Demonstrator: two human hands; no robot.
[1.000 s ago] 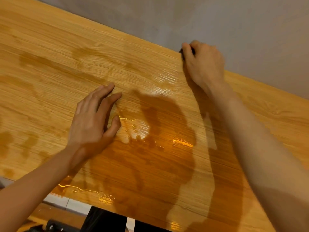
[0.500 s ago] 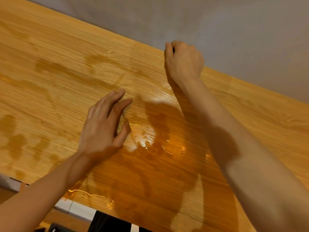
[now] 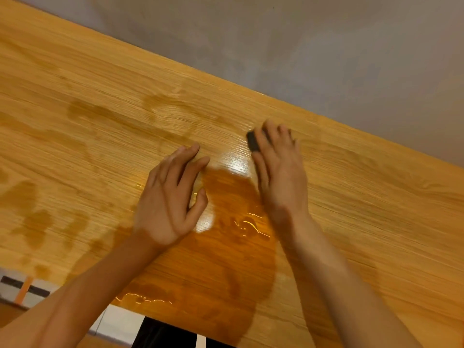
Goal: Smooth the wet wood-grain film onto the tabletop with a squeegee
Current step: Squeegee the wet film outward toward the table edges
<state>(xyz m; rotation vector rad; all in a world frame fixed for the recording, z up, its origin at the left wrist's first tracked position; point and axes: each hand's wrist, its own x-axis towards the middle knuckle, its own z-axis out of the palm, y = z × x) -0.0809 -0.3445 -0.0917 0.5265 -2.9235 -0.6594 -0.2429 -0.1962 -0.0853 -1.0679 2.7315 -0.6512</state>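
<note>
We see the film (image 3: 100, 136) spread flat across the table, a light oak wood-grain print whose lines run along the table's length. Its surface is wet: darker damp patches mark the left part, a broad dark sheen lies in the middle towards the near edge, and bright glints show where water pools. Thin raised water lines catch the light near the middle and by the near edge. The squeegee (image 3: 253, 141) is small and dark, mostly covered, only one end showing. It sits on the film, in from the far edge.
</note>
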